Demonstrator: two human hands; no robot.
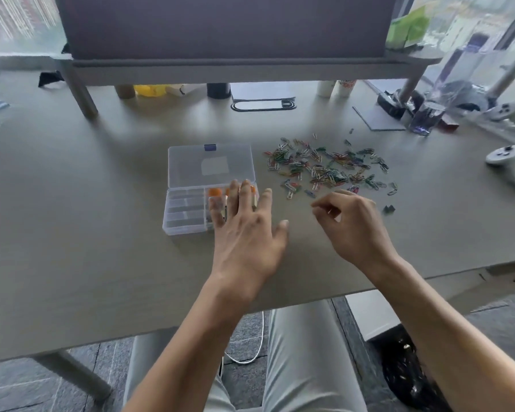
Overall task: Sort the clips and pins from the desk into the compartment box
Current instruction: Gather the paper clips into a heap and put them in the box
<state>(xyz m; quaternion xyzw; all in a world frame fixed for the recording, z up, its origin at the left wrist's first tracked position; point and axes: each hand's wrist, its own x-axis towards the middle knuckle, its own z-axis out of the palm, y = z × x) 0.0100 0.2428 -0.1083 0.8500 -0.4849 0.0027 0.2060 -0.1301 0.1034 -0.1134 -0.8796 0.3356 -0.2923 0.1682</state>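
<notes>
A clear plastic compartment box (pixel 185 214) lies open on the desk, its lid (pixel 211 166) folded back. Orange items (pixel 215 192) sit in its right-hand compartments. My left hand (pixel 246 230) is spread flat, fingers apart, over the box's right side and hides part of it. A scatter of several coloured paper clips (pixel 324 166) covers the desk to the right of the box. My right hand (pixel 351 223) hovers at the pile's near edge, fingertips pinched on what looks like a small silver clip (pixel 329 211). A small dark binder clip (pixel 389 208) lies just right of that hand.
A monitor riser (pixel 81 93) stands across the back with bottles and cups under it. White game controllers (pixel 509 157), a grey pad (pixel 378 118) and clear plastic items crowd the back right. The desk's front edge (pixel 161 328) runs just above my knees.
</notes>
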